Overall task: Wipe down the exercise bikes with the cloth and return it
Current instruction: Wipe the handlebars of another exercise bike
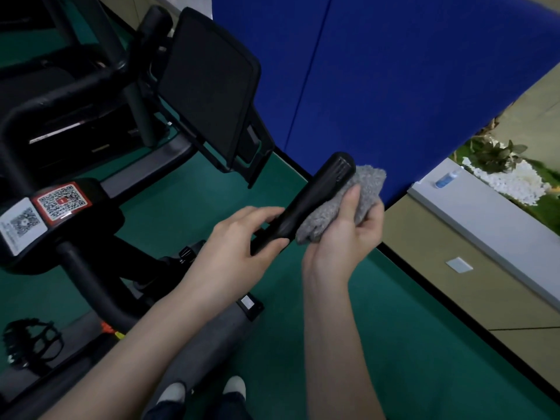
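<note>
A black exercise bike (75, 253) fills the left of the view, with a dark screen panel (209, 86) and QR stickers (60, 201) on its frame. Its black handlebar grip (315, 192) juts out to the right at mid-frame. My left hand (242, 237) grips the near end of that handlebar. My right hand (348, 231) holds a bunched grey fluffy cloth (342, 201) pressed against the right side of the handlebar, thumb lying over the cloth.
A blue padded wall panel (394, 71) stands right behind the handlebar. The floor is green matting (394, 328). A pale ledge (485, 219) at the right carries a small blue bottle (445, 178). A pedal (33, 341) sits low left; my shoes (203, 389) are at the bottom.
</note>
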A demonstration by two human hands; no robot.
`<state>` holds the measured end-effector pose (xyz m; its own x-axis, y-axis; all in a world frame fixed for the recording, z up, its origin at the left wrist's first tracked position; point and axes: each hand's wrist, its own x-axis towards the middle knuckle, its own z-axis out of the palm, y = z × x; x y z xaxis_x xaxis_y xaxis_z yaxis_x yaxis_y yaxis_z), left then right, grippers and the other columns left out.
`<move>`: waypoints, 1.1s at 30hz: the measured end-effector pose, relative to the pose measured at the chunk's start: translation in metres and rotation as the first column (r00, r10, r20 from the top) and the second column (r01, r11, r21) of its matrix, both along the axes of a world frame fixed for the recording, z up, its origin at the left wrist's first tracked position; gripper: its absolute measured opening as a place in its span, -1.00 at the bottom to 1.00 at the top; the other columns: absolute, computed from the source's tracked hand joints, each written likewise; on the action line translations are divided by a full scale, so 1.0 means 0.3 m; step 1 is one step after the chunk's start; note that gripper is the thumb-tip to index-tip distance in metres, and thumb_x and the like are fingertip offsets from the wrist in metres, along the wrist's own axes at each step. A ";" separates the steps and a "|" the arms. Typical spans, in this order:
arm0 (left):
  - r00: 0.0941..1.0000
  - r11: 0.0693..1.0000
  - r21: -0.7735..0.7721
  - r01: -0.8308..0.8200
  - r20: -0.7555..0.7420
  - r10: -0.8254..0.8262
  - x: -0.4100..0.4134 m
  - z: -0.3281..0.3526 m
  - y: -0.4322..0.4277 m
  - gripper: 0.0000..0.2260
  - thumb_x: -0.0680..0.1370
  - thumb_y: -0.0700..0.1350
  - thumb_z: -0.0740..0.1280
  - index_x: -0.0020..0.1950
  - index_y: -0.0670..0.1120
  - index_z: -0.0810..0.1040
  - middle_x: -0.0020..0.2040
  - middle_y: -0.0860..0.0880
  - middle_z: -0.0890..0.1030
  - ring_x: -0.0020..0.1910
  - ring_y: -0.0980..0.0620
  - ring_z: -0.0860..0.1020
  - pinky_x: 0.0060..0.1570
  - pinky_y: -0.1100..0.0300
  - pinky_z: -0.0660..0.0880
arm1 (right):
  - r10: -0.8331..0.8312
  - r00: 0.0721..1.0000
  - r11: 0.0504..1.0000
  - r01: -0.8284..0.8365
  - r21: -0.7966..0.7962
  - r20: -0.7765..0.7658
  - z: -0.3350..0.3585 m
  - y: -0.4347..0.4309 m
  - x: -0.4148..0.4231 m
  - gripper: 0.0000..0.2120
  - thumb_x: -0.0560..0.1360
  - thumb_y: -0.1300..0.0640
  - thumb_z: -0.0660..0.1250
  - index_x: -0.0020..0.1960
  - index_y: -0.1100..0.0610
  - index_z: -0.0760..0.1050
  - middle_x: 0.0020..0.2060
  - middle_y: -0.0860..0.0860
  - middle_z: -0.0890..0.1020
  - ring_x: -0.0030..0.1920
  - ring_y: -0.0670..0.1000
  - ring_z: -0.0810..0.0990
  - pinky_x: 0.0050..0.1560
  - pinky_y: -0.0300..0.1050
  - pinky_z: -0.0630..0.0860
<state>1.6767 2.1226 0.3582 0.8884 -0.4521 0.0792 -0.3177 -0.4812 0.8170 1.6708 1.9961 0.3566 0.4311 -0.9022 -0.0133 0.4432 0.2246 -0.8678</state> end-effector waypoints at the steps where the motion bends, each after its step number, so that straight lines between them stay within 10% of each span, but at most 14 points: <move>1: 1.000 1.000 -0.002 0.001 0.003 -0.001 0.000 0.000 -0.001 -0.65 0.51 -0.03 0.40 0.29 0.11 0.52 0.00 0.32 0.47 0.01 0.54 0.37 -0.03 0.66 0.21 | -0.013 1.000 0.999 0.012 -0.035 -0.024 -0.008 0.016 -0.014 -0.94 0.58 0.25 0.27 0.00 0.20 0.51 -0.19 -0.03 0.64 -0.12 -0.03 0.62 -0.08 -0.12 0.58; 8: 1.000 1.000 -0.010 0.003 -0.011 -0.004 -0.001 0.004 0.001 -0.65 0.52 -0.03 0.40 0.30 0.12 0.51 -0.01 0.34 0.44 -0.02 0.52 0.37 -0.04 0.67 0.21 | -0.199 0.976 0.947 0.169 -0.271 -0.084 0.050 0.016 0.006 -0.90 0.56 0.27 0.28 0.06 0.25 0.50 -0.11 0.07 0.62 -0.07 0.03 0.62 -0.03 -0.02 0.58; 17: 1.000 1.000 -0.008 0.017 0.004 -0.017 -0.001 0.004 0.009 -0.64 0.52 -0.03 0.40 0.31 0.08 0.51 0.02 0.25 0.47 -0.01 0.36 0.36 -0.03 0.67 0.22 | -0.357 0.929 0.580 0.141 -0.802 -0.094 0.002 0.050 -0.027 -0.86 0.45 0.49 0.32 -0.01 0.42 0.56 -0.03 0.26 0.56 0.04 0.08 0.53 0.13 -0.23 0.45; 28: 0.999 0.999 -0.032 0.031 -0.030 -0.032 0.002 -0.005 0.008 -0.66 0.53 -0.02 0.39 0.30 0.10 0.51 0.11 0.15 0.54 0.00 0.30 0.40 -0.08 0.52 0.29 | -0.176 0.928 -0.252 -0.366 -0.896 -0.329 0.192 -0.137 0.001 -0.82 0.53 0.33 0.23 -0.02 0.28 0.61 -0.10 0.10 0.64 -0.10 0.14 0.41 -0.01 -0.32 0.22; 33: 0.997 0.998 -0.041 0.039 -0.063 -0.042 0.002 -0.007 0.014 -0.65 0.54 0.01 0.37 0.32 0.14 0.48 0.11 0.20 0.51 0.02 0.30 0.40 -0.07 0.61 0.28 | -0.193 0.790 -0.112 -0.608 -0.786 -0.583 0.297 -0.183 0.097 -0.83 0.52 0.27 0.23 -0.10 0.14 0.59 -0.21 -0.03 0.61 -0.12 0.03 0.42 -0.12 -0.39 0.23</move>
<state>1.6772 2.1267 0.3561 0.8733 -0.4855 0.0415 -0.2830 -0.4361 0.8542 1.6999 1.9412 0.4457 0.8874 0.0050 0.4611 0.1386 -0.9566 -0.2562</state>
